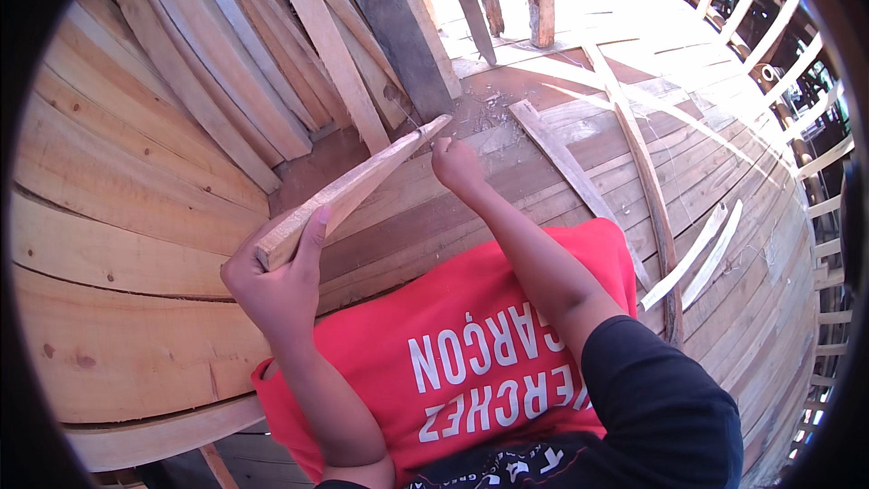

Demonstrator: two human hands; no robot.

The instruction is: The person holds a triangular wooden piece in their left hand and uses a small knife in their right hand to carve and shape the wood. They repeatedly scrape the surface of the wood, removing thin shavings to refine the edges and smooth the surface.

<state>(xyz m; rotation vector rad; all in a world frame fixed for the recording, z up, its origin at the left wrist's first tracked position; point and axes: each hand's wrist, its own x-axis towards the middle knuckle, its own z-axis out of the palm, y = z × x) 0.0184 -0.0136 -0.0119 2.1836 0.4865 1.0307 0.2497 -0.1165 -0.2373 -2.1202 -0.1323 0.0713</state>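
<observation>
My left hand point(276, 258) grips the near end of a wooden plank point(362, 177), thumb on one face and fingers around the other side. The plank slants up and away to the right, its narrow edge upward. Close beside its far end is my right hand point(459, 166), fingers curled closed. Whatever those fingers may hold is too small or hidden to make out. A thin dark line shows near the plank's far tip, and I cannot tell what it is. Red cloth with white lettering point(444, 344) lies over my lap, below both forearms.
Curved plank walling point(136, 244) rises on the left, with upright boards point(208, 54) behind the held plank. A thick dark post point(394, 18) stands ahead. Loose strips point(570, 158) and pale curved pieces point(692, 254) lie on the plank floor point(724, 326) to the right. Slatted railing edges the far right.
</observation>
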